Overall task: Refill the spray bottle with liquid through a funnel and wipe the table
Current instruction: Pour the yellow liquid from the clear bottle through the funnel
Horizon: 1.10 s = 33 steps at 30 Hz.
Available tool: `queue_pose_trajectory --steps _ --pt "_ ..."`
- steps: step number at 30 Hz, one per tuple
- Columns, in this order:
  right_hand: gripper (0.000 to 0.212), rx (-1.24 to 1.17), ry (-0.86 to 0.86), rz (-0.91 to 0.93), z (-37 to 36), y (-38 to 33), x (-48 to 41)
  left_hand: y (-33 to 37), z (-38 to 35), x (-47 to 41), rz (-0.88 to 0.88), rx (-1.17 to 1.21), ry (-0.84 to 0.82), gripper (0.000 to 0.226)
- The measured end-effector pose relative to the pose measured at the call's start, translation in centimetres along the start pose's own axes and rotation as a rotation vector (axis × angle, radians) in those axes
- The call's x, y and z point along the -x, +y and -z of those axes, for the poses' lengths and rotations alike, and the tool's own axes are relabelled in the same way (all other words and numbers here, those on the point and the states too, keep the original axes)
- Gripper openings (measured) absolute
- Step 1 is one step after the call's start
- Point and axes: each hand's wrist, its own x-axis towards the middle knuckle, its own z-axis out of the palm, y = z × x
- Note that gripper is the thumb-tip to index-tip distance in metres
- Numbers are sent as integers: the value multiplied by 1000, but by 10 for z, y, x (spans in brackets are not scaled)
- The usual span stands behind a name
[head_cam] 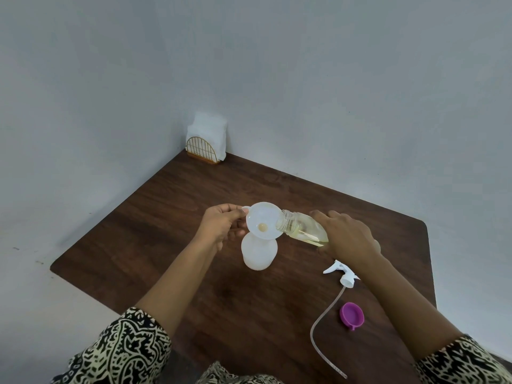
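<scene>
A white translucent spray bottle [259, 253] stands uncapped mid-table with a white funnel [261, 220] seated in its neck. My left hand [221, 224] pinches the funnel's rim tab on the left side. My right hand [347, 235] grips a clear refill bottle [300, 227] tipped nearly flat, its open mouth over the funnel's right rim. Pale yellow liquid lies along the bottle's lower side, and a small yellowish pool sits at the funnel's hole.
The white trigger sprayer head [342, 274] lies right of the spray bottle, its long dip tube [322, 322] curling toward me. A purple cap [352, 315] rests beside the tube. A gold wire holder with white napkins [206, 142] stands in the far corner of the brown wooden table [166, 217].
</scene>
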Motion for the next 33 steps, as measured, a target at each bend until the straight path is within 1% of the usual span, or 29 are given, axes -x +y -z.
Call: queue_pose_trajectory --steps 33 --pt "67 1 -5 -1 1 -1 0 0 1 0 2 9 -3 10"
